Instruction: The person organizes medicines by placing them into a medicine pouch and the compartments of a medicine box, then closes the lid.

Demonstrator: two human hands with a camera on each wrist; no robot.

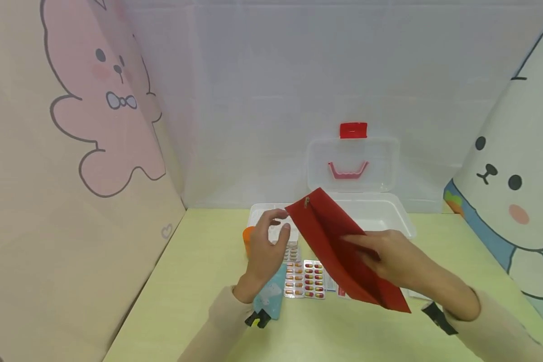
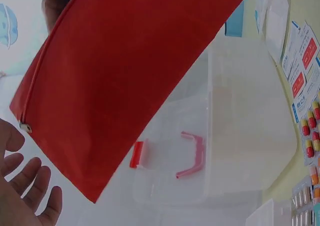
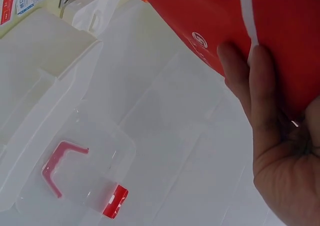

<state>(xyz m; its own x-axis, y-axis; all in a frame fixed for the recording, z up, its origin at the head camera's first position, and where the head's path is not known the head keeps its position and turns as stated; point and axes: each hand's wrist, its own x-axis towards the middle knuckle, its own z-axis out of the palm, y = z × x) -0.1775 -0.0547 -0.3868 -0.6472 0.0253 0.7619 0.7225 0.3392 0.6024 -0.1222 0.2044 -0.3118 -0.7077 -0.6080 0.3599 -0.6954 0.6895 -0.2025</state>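
Observation:
A red zippered pouch (image 1: 314, 246) hangs tilted above the table, with its zipper pull (image 1: 306, 202) near the upper left corner. My right hand (image 1: 391, 256) grips the pouch by its edge; in the right wrist view, fingers (image 3: 262, 85) lie against its red face, which bears a white stripe and a small round logo. My left hand (image 1: 267, 251) is beside the zipper end, fingers loosely bent and apart from the pouch. The left wrist view shows a gap between those fingers (image 2: 37, 186) and the red fabric. What is inside the pouch is hidden.
Behind the pouch stands a white plastic box (image 1: 400, 218), its clear lid (image 1: 321, 166) raised, with a pink handle and red latch. Capsule blister packs (image 1: 314, 281), a light-blue packet (image 1: 271, 296), an orange cup (image 1: 247, 241) and a smaller white container (image 1: 258, 208) occupy the table.

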